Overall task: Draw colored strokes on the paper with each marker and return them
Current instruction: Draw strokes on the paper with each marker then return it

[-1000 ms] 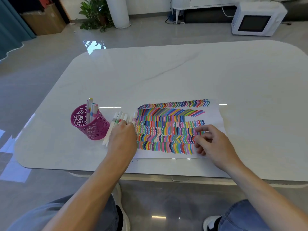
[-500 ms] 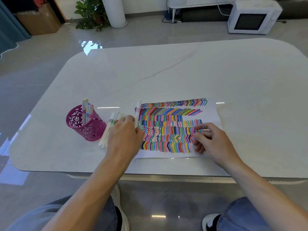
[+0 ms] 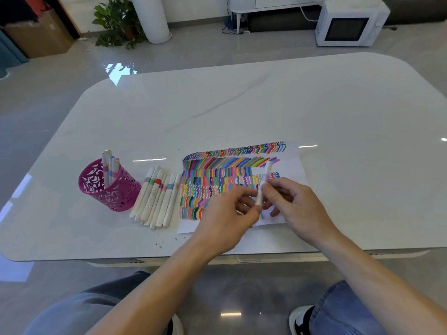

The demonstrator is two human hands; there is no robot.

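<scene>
Both hands meet over the paper [image 3: 294, 165] on one marker [image 3: 264, 180]. The left hand [image 3: 227, 211] pinches its lower end and the right hand [image 3: 292, 204] curls round the barrel just above, with the pink-banded end pointing up and away. This looks like uncapping. A straight pull along the barrel, with the cap kept in the fingers, should free it without a jerk. White paper shows only at the right margin, so the next stroke probably belongs there. Leftward, a row of loose markers [image 3: 157, 197] lies just beside the paper, with the cup [image 3: 106, 189] beyond it. The paper's near edge sits close to the table [image 3: 266, 105] front, while bare top stretches ahead and rightward.
</scene>
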